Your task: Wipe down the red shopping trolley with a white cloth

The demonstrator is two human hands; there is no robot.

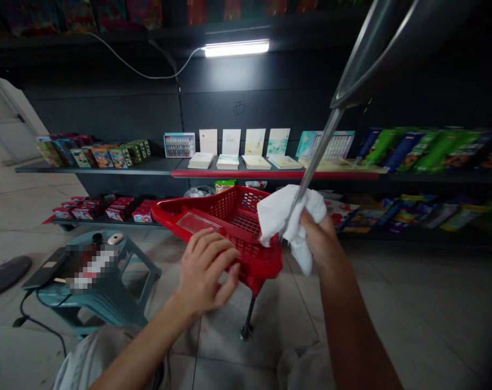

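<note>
A red plastic shopping basket (266, 265) with slotted walls stands in front of me, a small wheel (244, 331) on a leg beneath it. From its right side a long metal handle (325, 143) slants up toward the top right. My right hand (322, 238) is closed on a white cloth (276, 208), which is folded around the lower part of the handle. Over the near rim of the basket, my left hand (207, 271) is held with fingers extended and holds nothing; whether it touches the rim I cannot tell.
Dark shelves (140, 165) run behind the basket, with books (228, 161), small boxes (119, 156) and snack bags (432, 149). A lit tube lamp (236, 49) hangs above. On the left, a blue-green stool (138, 260) carries a dark device (46, 268) with cables.
</note>
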